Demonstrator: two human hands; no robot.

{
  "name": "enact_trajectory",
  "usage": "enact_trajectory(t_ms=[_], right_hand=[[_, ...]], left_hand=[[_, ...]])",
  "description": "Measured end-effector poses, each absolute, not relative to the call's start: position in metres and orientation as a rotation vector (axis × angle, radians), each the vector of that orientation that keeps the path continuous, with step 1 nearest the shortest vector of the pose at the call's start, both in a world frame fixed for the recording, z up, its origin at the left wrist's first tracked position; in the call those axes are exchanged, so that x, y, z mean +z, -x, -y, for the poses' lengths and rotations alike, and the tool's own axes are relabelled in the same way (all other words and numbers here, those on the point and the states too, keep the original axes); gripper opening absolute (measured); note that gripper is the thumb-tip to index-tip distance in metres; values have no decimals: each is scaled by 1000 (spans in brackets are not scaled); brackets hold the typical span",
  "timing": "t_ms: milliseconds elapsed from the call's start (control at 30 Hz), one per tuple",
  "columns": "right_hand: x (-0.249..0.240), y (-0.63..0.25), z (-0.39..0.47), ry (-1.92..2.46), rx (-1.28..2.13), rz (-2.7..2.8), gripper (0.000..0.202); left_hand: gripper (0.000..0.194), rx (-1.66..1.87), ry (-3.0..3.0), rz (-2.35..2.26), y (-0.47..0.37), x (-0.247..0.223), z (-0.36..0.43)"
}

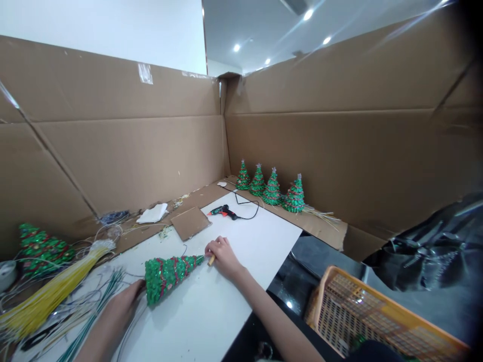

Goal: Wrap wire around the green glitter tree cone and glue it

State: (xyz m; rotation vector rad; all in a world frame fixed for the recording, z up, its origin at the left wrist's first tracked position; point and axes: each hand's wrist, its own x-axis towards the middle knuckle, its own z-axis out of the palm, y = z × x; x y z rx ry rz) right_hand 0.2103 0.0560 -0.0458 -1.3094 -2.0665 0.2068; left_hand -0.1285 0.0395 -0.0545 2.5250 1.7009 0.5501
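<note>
A small green tinsel Christmas tree (166, 275) with red garland lies on its side above the white board, its tip pointing right. My left hand (126, 304) is closed at the tree's wide base, its fingertips partly hidden behind it. At the tip, my right hand (224, 259) is closed around a small tool with a tan handle (212, 260); the tool's working end cannot be made out. Beyond my hands, a glue gun (223, 211) with a dark body and orange parts rests on the board near a square of cardboard (190, 223).
Several finished-looking trees (271, 187) stand along the right cardboard wall (339, 161). Left, a bundle of yellow strands (56, 291), green wires (92, 317) and another tree (43, 249) crowd the table. An orange plastic basket (377, 306) sits low at right. The glue gun's cord (251, 217) loops behind it.
</note>
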Motion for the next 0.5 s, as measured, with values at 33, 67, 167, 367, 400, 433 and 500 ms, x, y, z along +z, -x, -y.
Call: enact_trajectory(t_ms=[33,67,167,367,400,433,500], right_hand=[[-46,-211,-56,1311,215,2063,7],[-46,-212,-56,1314,225,2060,8],[-45,-216,-55,1324,246,2049,11],[-46,-205,-54,1244,186,2119,11],[-47,-201,-54,1219,159,2144,11],[-47,-197,-53,1197,134,2163,12],[-46,-193,-53,1152,120,2170,13]], left_hand=[[32,525,-2512,-1701,128,-55,-39],[34,498,-2512,-1681,126,-54,-38],[35,445,-2558,-1664,118,-48,-36],[27,348,-2679,-1837,96,-30,-28],[26,349,-2692,-1847,95,-30,-27],[26,350,-2708,-1842,94,-30,-26],[28,348,-2742,-1804,93,-30,-24]])
